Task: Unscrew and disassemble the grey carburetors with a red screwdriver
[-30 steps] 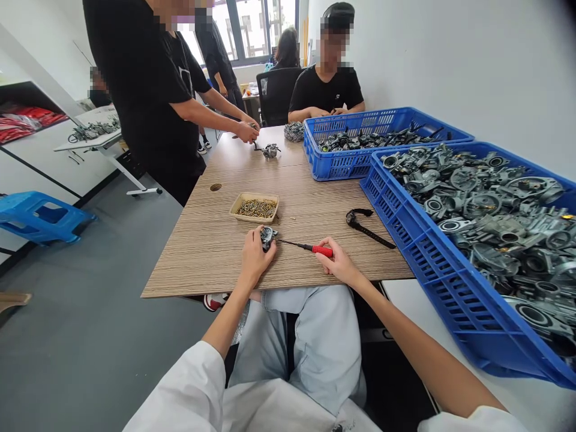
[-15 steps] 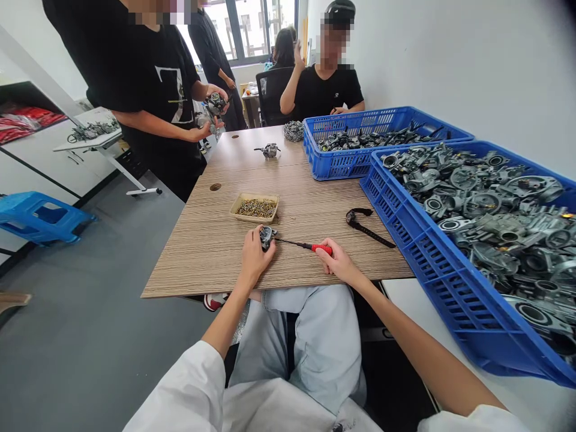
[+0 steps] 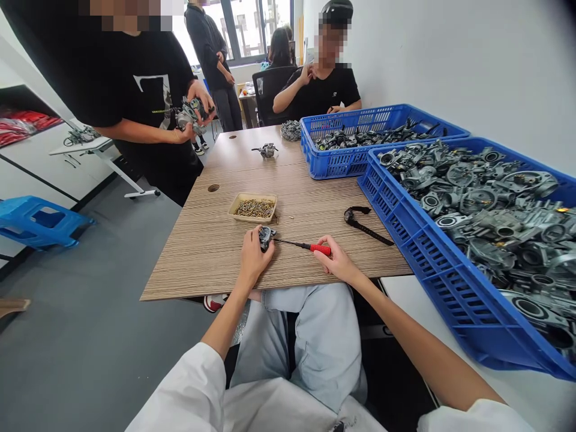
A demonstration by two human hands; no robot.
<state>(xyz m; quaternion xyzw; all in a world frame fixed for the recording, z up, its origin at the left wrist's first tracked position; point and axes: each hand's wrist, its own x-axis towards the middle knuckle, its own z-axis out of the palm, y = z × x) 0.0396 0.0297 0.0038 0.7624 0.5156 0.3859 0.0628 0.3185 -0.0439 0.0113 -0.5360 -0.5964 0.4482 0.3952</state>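
On the wood-grain table (image 3: 202, 264), my left hand (image 3: 255, 257) is closed around a small grey metal carburetor-like part (image 3: 265, 236). My right hand (image 3: 333, 259) grips the red handle of a screwdriver (image 3: 320, 248). Its thin dark shaft points left, and the tip meets the right side of the metal part; the exact contact is too small to tell. Just behind my left hand sits a beige tray (image 3: 231, 211) full of small brass-coloured screws (image 3: 255, 209). One small brass piece (image 3: 291, 217) lies to the right of the tray.
A black wristwatch (image 3: 369, 231) lies at the right. Two blue crates (image 3: 418, 252) of metal parts line the right side. Another metal part (image 3: 266, 150) stands farther back. A standing person (image 3: 148, 108) at the left holds metal parts; another person (image 3: 330, 90) sits beyond the table.
The standing person's hands have moved left and lower in the view with the metal parts. The seated person's raised hand has come down near the neck. My hands have barely moved.
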